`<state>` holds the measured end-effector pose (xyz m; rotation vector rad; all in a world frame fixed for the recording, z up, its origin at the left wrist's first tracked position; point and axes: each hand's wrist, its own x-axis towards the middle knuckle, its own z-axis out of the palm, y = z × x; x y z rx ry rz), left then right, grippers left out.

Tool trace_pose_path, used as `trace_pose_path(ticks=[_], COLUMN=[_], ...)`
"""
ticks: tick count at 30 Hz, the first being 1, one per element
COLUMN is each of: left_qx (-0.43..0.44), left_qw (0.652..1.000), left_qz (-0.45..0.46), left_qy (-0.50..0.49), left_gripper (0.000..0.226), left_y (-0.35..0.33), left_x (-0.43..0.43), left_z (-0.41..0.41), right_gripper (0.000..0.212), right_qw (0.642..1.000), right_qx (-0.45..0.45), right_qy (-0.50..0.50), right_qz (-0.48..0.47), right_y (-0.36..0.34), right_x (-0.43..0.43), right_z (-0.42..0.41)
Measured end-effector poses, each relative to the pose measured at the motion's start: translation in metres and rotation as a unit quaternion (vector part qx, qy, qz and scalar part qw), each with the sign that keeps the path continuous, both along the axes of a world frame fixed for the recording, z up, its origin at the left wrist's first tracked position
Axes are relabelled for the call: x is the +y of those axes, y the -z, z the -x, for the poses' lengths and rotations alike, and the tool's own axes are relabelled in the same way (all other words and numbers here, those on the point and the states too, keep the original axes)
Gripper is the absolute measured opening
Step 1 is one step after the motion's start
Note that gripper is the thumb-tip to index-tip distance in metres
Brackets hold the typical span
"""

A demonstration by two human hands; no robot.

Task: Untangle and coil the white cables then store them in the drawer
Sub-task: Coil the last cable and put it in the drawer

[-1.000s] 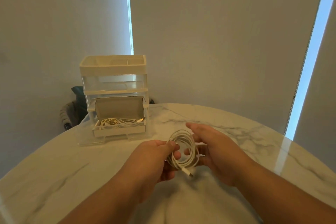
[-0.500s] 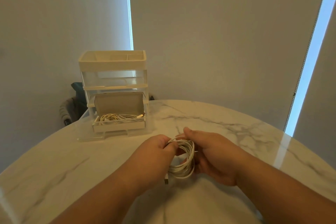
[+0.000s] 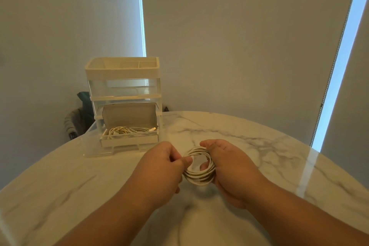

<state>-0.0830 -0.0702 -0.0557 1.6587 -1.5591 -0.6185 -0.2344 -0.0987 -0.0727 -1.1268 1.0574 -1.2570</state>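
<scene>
A white cable (image 3: 199,175) is wound into a round coil above the marble table. My left hand (image 3: 161,168) pinches the coil's left side between thumb and fingers. My right hand (image 3: 229,168) wraps the coil's right side, with fingertips poking through its middle. Behind and to the left stands a clear organizer (image 3: 122,94) whose bottom drawer (image 3: 129,142) is pulled out. Other white cables (image 3: 127,131) lie loosely in that drawer, in front of a cardboard piece.
The round marble table (image 3: 259,146) curves away at the back and left. A dark chair with grey cloth (image 3: 79,118) stands behind the organizer. Window blinds with bright gaps fill the background.
Both hands have shifted on the coil. The dangling plug end seen earlier no longer shows, and the loops sit tighter between the hands.
</scene>
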Motion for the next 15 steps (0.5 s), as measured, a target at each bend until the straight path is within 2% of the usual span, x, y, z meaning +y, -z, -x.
trace_pose_path(ticks=[5,7,9,12,15], left_qx=[0.021,0.024,-0.009,-0.074,-0.061], left_qw=[0.998,0.998,0.998,0.994,0.995], left_qz=[0.057,0.059,0.061,0.077,0.081], left_qy=[-0.014,-0.006,-0.002,-0.019,-0.015], left_gripper=[0.020,0.015,0.010,0.010,0.011], left_y=[-0.005,-0.008,-0.010,-0.012,-0.013], left_x=[0.000,-0.001,-0.001,-0.001,0.002], left_z=[-0.002,-0.003,-0.004,-0.007,-0.006], right_gripper=[0.025,0.027,0.028,0.028,0.029], right_qw=[0.995,0.988,0.980,0.978,0.988], right_qx=[0.078,0.146,0.193,0.194,0.145], right_qy=[-0.064,-0.034,0.011,0.061,0.048], right_qz=[0.015,0.036,0.043,0.037,0.034], right_y=[-0.003,-0.001,0.001,0.002,0.002], right_x=[0.006,0.003,-0.001,-0.005,-0.002], right_z=[0.001,0.004,0.006,0.007,0.004])
